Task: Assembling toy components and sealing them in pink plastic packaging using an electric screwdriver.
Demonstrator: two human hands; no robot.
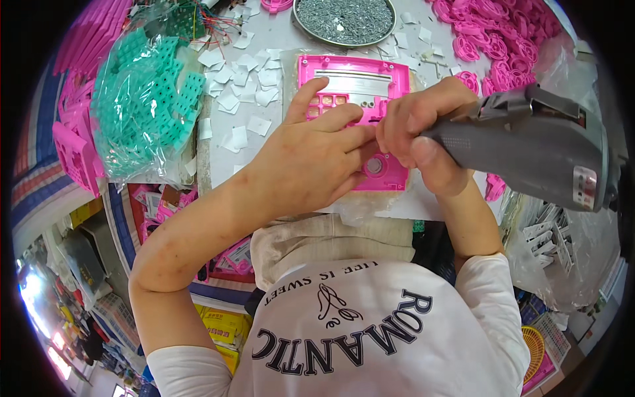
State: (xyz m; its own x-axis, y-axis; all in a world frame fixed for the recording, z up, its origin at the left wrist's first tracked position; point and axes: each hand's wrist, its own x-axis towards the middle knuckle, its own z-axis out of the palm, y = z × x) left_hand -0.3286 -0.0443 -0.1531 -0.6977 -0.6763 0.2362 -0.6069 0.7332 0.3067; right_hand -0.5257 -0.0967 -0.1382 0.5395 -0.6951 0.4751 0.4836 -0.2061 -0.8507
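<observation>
A pink plastic panel [402, 79] with a long clear window and several small square openings lies on a clear-wrapped pad in front of me. My left hand [317, 145] rests over its lower left part, fingers apart, the index finger stretched toward the window. The other fingertips reach close to my right hand [430, 129]. That hand is closed around the narrow front end of a dark grey power screwdriver [529, 149], whose body extends to the right. The screwdriver's tip is hidden behind my fingers, so its contact with the panel cannot be made out.
A round metal tray [297, 23] of small screws stands beyond the panel. White paper squares [268, 76] are scattered left of it, beside a bag of green keypads [142, 99]. Pink ring-shaped parts [509, 30] heap at the far right. A clear bag [549, 258] holds white pieces.
</observation>
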